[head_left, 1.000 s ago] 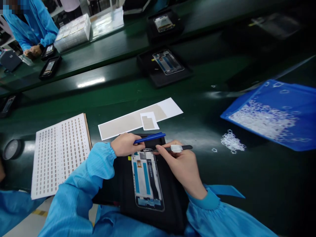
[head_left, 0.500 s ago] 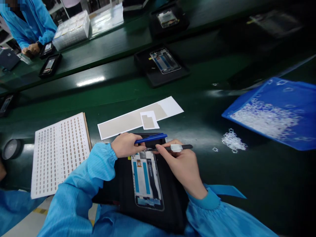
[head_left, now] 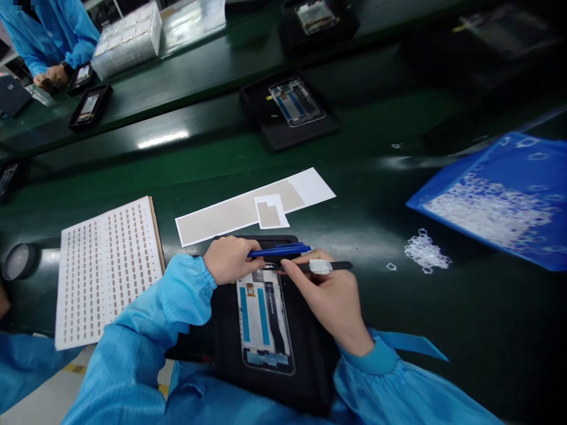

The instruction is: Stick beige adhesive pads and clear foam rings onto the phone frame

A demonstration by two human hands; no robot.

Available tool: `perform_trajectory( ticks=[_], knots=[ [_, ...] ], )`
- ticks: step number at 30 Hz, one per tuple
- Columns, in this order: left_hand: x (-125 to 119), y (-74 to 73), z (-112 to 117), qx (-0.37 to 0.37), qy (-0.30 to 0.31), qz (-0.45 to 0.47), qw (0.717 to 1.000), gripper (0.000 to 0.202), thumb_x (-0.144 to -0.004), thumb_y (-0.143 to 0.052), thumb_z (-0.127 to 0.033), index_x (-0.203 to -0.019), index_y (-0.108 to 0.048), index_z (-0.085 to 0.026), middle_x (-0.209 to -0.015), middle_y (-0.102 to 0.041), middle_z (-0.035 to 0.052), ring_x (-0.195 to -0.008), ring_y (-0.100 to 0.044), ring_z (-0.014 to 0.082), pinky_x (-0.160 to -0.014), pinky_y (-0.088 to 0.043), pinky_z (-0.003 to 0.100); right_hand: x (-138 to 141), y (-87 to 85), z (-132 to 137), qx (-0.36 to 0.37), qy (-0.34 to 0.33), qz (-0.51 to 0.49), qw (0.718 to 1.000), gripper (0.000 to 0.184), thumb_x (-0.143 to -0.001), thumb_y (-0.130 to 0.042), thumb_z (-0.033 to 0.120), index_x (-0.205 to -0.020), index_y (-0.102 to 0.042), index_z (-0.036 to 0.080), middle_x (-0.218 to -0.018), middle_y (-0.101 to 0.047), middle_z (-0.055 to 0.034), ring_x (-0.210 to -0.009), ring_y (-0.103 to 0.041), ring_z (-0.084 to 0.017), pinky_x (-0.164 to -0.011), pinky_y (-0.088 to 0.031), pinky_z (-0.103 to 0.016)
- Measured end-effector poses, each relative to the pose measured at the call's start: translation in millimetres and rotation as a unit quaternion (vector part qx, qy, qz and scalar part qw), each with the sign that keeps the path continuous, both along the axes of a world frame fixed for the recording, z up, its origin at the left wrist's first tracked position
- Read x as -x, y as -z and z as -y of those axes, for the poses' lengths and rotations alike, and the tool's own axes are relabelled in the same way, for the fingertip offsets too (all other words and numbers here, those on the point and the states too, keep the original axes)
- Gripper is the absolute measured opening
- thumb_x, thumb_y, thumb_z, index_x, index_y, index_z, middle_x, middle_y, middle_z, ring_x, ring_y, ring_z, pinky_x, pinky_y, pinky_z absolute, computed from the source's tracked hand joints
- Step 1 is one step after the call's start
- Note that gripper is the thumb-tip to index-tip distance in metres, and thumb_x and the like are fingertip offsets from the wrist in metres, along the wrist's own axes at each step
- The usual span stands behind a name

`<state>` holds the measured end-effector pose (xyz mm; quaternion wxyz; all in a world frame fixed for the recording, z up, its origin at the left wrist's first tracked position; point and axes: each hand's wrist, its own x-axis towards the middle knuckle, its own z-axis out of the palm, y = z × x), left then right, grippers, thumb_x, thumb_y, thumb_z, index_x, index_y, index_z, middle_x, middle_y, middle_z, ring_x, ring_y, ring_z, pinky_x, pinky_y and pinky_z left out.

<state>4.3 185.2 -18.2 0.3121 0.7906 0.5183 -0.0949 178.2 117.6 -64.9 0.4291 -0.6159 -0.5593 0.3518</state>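
In front of me a phone frame [head_left: 257, 313] with blue strips lies in a black tray [head_left: 312, 354]. My left hand [head_left: 233, 260] is closed around blue tweezers [head_left: 283, 249], which point to the right above the tray's far end. Its fingertips are at the top edge of the phone frame. My right hand [head_left: 330, 295] pinches black tweezers [head_left: 341, 265] with a white wrap [head_left: 319, 267] round them. Their tips reach the top of the frame, close to the left fingertips. Whether a small part sits between the tips I cannot tell.
Beyond the tray lie a long label sheet [head_left: 221, 221] and a smaller piece [head_left: 271, 212]. A white sheet of small pads [head_left: 106, 271] is at left. White rings [head_left: 426, 251] lie by a blue bag [head_left: 549, 236]. Another tray [head_left: 283, 136] stands farther back; a co-worker [head_left: 48, 35] is far left.
The view has shifted slightly. The blue tweezers' ends look a little more spread. Both hands stay at the top of the phone frame.
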Motion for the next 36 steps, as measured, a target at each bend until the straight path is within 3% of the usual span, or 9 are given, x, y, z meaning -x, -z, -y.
perform_trajectory(
  ticks=[14, 17, 21, 24, 26, 29, 32, 36],
  knots=[
    [0.3, 0.6, -1.0, 0.007, -0.006, 0.011, 1.0, 0.019, -0.085, -0.058, -0.038, -0.093, -0.068, -0.024, -0.078, -0.069, -0.0014, -0.077, -0.064, 0.0182, -0.064, -0.041, 0.025, 6.5, 1.0, 5.8, -0.085, 0.006, 0.093, 0.992, 0.029, -0.086, -0.061, 0.044, -0.07, -0.058, 0.02, -0.053, -0.052, 0.0012, -0.043, -0.048, -0.013, -0.045, -0.036, -0.026],
    [0.4, -0.5, -3.9, 0.025, -0.021, 0.036, 0.999, 0.017, -0.082, -0.062, -0.037, -0.088, -0.069, -0.023, -0.072, -0.066, -0.0031, -0.071, -0.062, 0.0156, -0.061, -0.039, 0.024, 3.8, 8.3, 4.5, -0.074, 0.048, -0.009, 0.996, 0.03, -0.083, -0.065, 0.045, -0.071, -0.057, 0.019, -0.053, -0.051, 0.0022, -0.043, -0.045, -0.012, -0.043, -0.035, -0.025],
    [16.8, -19.4, 6.1, 0.025, -0.097, 0.142, 0.985, 0.024, -0.083, -0.061, -0.039, -0.094, -0.07, -0.021, -0.067, -0.063, -0.0041, -0.063, -0.059, 0.0122, -0.06, -0.041, 0.022, -1.0, 20.3, 1.9, -0.055, 0.145, -0.175, 0.972, 0.035, -0.088, -0.061, 0.052, -0.09, -0.061, 0.017, -0.053, -0.048, 0.005, -0.044, -0.045, -0.012, -0.048, -0.038, -0.025],
    [43.5, -31.8, 40.5, -0.068, -0.171, 0.163, 0.969, 0.031, -0.087, -0.055, -0.042, -0.105, -0.069, -0.02, -0.083, -0.069, 0.0006, -0.078, -0.064, 0.0165, -0.073, -0.047, 0.025, -0.7, 25.7, 3.7, -0.048, 0.169, -0.18, 0.968, 0.043, -0.093, -0.053, 0.053, -0.111, -0.065, 0.016, -0.066, -0.054, 0.0007, -0.063, -0.053, -0.015, -0.065, -0.044, -0.03],
    [60.0, -29.2, 75.3, -0.112, -0.211, 0.141, 0.961, 0.035, -0.089, -0.053, -0.042, -0.114, -0.067, -0.021, -0.099, -0.07, 0.0048, -0.093, -0.065, 0.0207, -0.084, -0.049, 0.03, 1.6, 27.1, 6.8, -0.053, 0.164, -0.166, 0.971, 0.044, -0.094, -0.051, 0.052, -0.12, -0.064, 0.019, -0.073, -0.055, -0.0005, -0.072, -0.055, -0.016, -0.074, -0.044, -0.033],
    [70.1, -8.9, 133.4, -0.108, -0.286, 0.097, 0.947, 0.045, -0.09, -0.051, -0.043, -0.127, -0.06, -0.021, -0.104, -0.066, 0.0086, -0.094, -0.065, 0.0232, -0.084, -0.052, 0.034, 7.0, 26.5, 10.9, -0.057, 0.154, -0.173, 0.971, 0.043, -0.095, -0.051, 0.052, -0.122, -0.063, 0.021, -0.077, -0.056, -0.0009, -0.076, -0.054, -0.016, -0.078, -0.044, -0.033],
    [60.8, 17.3, 183.8, -0.072, -0.323, 0.107, 0.937, 0.057, -0.085, -0.057, -0.041, -0.138, -0.051, -0.023, -0.114, -0.061, 0.0099, -0.099, -0.065, 0.024, -0.084, -0.054, 0.034, 12.7, 25.0, 11.9, -0.049, 0.15, -0.192, 0.969, 0.044, -0.096, -0.048, 0.053, -0.122, -0.062, 0.021, -0.081, -0.057, -0.0018, -0.075, -0.054, -0.015, -0.077, -0.045, -0.033],
    [43.1, 38.5, 222.5, -0.026, -0.354, 0.208, 0.912, 0.069, -0.087, -0.055, -0.039, -0.15, -0.032, -0.026, -0.133, -0.055, 0.0102, -0.116, -0.058, 0.0256, -0.095, -0.051, 0.034, 16.8, 24.9, 11.9, -0.057, 0.146, -0.198, 0.968, 0.047, -0.096, -0.046, 0.055, -0.124, -0.06, 0.019, -0.083, -0.059, -0.003, -0.073, -0.053, -0.015, -0.074, -0.046, -0.032]
  ],
)
